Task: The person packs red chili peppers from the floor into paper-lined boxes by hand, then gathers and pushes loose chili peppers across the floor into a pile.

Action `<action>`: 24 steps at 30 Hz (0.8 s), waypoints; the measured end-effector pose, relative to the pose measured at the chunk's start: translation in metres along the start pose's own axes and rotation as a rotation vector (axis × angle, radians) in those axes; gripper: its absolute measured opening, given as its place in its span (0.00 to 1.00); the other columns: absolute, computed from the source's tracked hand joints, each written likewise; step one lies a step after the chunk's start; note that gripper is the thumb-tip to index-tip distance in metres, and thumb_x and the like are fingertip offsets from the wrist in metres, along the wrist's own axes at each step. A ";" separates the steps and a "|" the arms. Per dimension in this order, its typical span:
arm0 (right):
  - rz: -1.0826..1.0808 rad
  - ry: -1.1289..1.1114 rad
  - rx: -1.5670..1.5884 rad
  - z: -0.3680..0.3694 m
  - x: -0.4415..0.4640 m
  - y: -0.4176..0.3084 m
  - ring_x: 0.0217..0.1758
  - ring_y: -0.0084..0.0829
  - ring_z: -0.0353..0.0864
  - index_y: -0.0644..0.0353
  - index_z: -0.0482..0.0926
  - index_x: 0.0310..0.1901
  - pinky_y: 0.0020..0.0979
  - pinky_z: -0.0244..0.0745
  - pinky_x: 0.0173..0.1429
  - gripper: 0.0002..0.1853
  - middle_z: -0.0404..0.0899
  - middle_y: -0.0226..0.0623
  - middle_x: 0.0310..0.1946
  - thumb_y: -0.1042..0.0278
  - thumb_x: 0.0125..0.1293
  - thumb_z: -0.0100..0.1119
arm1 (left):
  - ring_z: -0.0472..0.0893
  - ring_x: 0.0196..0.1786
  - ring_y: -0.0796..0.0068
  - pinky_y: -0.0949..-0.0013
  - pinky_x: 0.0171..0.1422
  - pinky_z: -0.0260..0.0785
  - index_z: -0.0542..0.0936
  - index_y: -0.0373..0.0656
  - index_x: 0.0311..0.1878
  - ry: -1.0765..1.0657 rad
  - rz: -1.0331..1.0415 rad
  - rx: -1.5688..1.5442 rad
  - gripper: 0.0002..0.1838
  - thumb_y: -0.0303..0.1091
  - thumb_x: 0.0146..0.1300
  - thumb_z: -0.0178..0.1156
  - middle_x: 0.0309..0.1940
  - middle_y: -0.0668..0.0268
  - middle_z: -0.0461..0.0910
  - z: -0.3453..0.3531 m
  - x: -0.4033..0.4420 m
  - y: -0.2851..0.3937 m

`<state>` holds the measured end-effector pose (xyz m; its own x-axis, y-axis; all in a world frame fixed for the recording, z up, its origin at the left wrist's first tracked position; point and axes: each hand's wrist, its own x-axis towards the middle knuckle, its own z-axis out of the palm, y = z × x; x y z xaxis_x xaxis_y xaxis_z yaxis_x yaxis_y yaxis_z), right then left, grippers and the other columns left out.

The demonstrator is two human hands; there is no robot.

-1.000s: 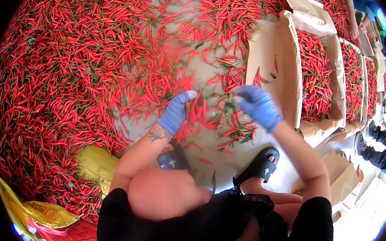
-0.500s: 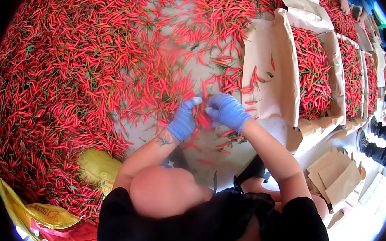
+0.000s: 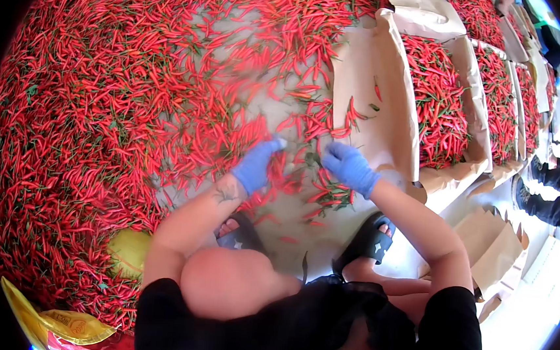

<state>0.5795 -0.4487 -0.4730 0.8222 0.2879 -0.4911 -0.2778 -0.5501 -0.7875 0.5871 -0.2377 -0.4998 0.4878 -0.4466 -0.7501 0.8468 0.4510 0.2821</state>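
Red chili peppers point(image 3: 100, 115) with green stems cover the pale floor around both my hands. My left hand point(image 3: 256, 165), in a blue glove, is low over the chilies with its visible finger stretched toward the right; its other fingers are partly hidden. Across a small gap, my right hand point(image 3: 351, 167), also blue-gloved, has its fingers bent inward and closed; what they hold, if anything, is hidden. Blurred chilies point(image 3: 284, 177) show between and below the hands. A small group of chilies point(image 3: 331, 195) lies just under my right hand.
To the right, an opened brown paper sheet point(image 3: 373, 83) carries a few chilies, beside paper-lined boxes point(image 3: 434, 101) full of chilies. Folded brown paper point(image 3: 488, 247) lies at lower right. Yellow sacks point(image 3: 77, 327) lie at lower left. My sandals point(image 3: 366, 244) are near the hands. Another person's hand point(image 3: 504, 3) shows top right.
My hands have moved apart, the left one slightly left and the right one to the right. The chilies between them have shifted. The view has moved slightly, and my sandals now show more.
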 end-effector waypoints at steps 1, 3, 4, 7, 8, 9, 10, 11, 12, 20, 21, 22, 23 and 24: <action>-0.005 0.008 -0.007 -0.003 -0.008 0.010 0.29 0.39 0.75 0.62 0.73 0.30 0.36 0.69 0.36 0.10 0.73 0.45 0.23 0.63 0.57 0.53 | 0.76 0.38 0.71 0.65 0.40 0.73 0.73 0.48 0.44 0.033 0.031 0.110 0.09 0.36 0.61 0.51 0.35 0.66 0.76 0.018 0.002 0.009; 0.095 -0.125 -0.192 -0.004 -0.025 0.030 0.29 0.29 0.74 0.63 0.74 0.33 0.33 0.69 0.37 0.08 0.74 0.39 0.22 0.66 0.58 0.51 | 0.72 0.31 0.76 0.65 0.38 0.72 0.70 0.49 0.36 -0.196 0.034 0.235 0.05 0.36 0.59 0.53 0.26 0.71 0.70 0.066 0.017 0.023; 0.099 -0.131 -0.197 -0.001 -0.028 0.040 0.29 0.29 0.74 0.63 0.74 0.33 0.33 0.69 0.37 0.08 0.74 0.39 0.22 0.66 0.58 0.51 | 0.71 0.29 0.77 0.65 0.37 0.72 0.69 0.50 0.34 -0.247 0.078 0.377 0.05 0.36 0.59 0.55 0.24 0.72 0.69 0.098 0.026 0.024; 0.137 -0.158 -0.199 0.017 -0.018 0.089 0.29 0.30 0.75 0.63 0.75 0.33 0.34 0.70 0.38 0.09 0.75 0.40 0.23 0.65 0.58 0.53 | 0.73 0.40 0.69 0.63 0.37 0.73 0.60 0.46 0.58 -0.457 0.133 0.423 0.28 0.41 0.58 0.58 0.40 0.60 0.70 0.218 0.037 0.023; 0.059 -0.121 0.049 0.029 -0.008 0.124 0.30 0.30 0.75 0.63 0.75 0.33 0.34 0.70 0.39 0.10 0.75 0.41 0.23 0.64 0.57 0.54 | 0.72 0.48 0.61 0.60 0.42 0.72 0.50 0.44 0.66 -0.417 0.231 0.598 0.41 0.46 0.54 0.61 0.51 0.52 0.69 0.248 0.011 0.035; 0.071 -0.129 0.024 0.025 -0.007 0.115 0.31 0.34 0.76 0.63 0.76 0.34 0.35 0.70 0.40 0.11 0.77 0.42 0.25 0.63 0.57 0.54 | 0.70 0.54 0.58 0.58 0.48 0.69 0.40 0.43 0.69 -0.358 0.217 0.559 0.52 0.50 0.51 0.63 0.59 0.46 0.63 0.270 0.025 0.033; 0.082 -0.138 -0.001 0.020 -0.006 0.100 0.32 0.37 0.77 0.63 0.77 0.35 0.35 0.71 0.41 0.13 0.78 0.44 0.27 0.61 0.57 0.55 | 0.66 0.59 0.57 0.46 0.49 0.69 0.38 0.52 0.69 -0.282 0.287 0.588 0.51 0.48 0.51 0.64 0.60 0.55 0.62 0.279 0.027 0.038; 0.091 -0.141 0.004 0.015 -0.011 0.085 0.32 0.37 0.77 0.63 0.77 0.35 0.35 0.71 0.41 0.13 0.78 0.44 0.27 0.61 0.57 0.55 | 0.60 0.63 0.56 0.47 0.53 0.66 0.41 0.51 0.69 -0.368 0.333 0.690 0.49 0.49 0.52 0.63 0.63 0.56 0.56 0.267 0.037 0.042; 0.127 -0.142 -0.092 0.010 -0.015 0.072 0.33 0.40 0.77 0.63 0.76 0.35 0.35 0.71 0.41 0.13 0.78 0.46 0.28 0.61 0.57 0.55 | 0.53 0.68 0.55 0.47 0.56 0.64 0.44 0.49 0.69 -0.452 0.387 0.784 0.47 0.49 0.53 0.62 0.67 0.56 0.51 0.255 0.051 0.044; -0.003 -0.701 -0.874 -0.006 -0.023 0.060 0.38 0.44 0.79 0.57 0.76 0.43 0.38 0.72 0.44 0.17 0.79 0.44 0.32 0.62 0.49 0.56 | 0.72 0.44 0.77 0.71 0.48 0.67 0.64 0.40 0.59 -0.066 0.465 1.012 0.26 0.40 0.61 0.55 0.44 0.65 0.73 -0.013 0.022 0.024; 0.095 -0.951 -1.129 -0.017 -0.016 0.070 0.40 0.42 0.79 0.55 0.76 0.45 0.36 0.73 0.45 0.20 0.80 0.42 0.35 0.61 0.48 0.58 | 0.73 0.46 0.75 0.70 0.51 0.66 0.65 0.39 0.58 -0.004 0.394 1.033 0.24 0.38 0.61 0.55 0.43 0.65 0.74 -0.045 0.014 0.006; 0.179 -0.906 -1.116 -0.036 -0.010 0.051 0.44 0.40 0.78 0.54 0.75 0.48 0.35 0.72 0.48 0.23 0.79 0.41 0.40 0.61 0.46 0.60 | 0.75 0.46 0.70 0.68 0.53 0.66 0.69 0.37 0.54 0.020 0.312 1.071 0.20 0.34 0.59 0.55 0.43 0.62 0.75 -0.075 0.014 -0.015; 0.262 -0.854 -1.105 -0.059 0.003 0.030 0.49 0.39 0.77 0.52 0.75 0.51 0.34 0.71 0.51 0.27 0.77 0.41 0.45 0.60 0.44 0.62 | 0.75 0.48 0.63 0.66 0.55 0.66 0.70 0.38 0.53 0.016 0.438 1.320 0.20 0.35 0.58 0.55 0.45 0.57 0.74 -0.086 0.005 -0.032; 0.345 -0.634 -1.026 -0.072 0.029 0.049 0.51 0.38 0.75 0.53 0.72 0.53 0.36 0.70 0.53 0.33 0.75 0.41 0.48 0.54 0.42 0.65 | 0.74 0.50 0.57 0.64 0.57 0.65 0.71 0.39 0.53 0.014 0.568 1.566 0.20 0.37 0.57 0.55 0.46 0.53 0.74 -0.092 -0.005 -0.047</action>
<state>0.6256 -0.5235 -0.4993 0.3212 0.1767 -0.9304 0.3174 -0.9457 -0.0700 0.5256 -0.1855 -0.5640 0.7932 -0.4972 -0.3516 -0.0421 -0.6207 0.7829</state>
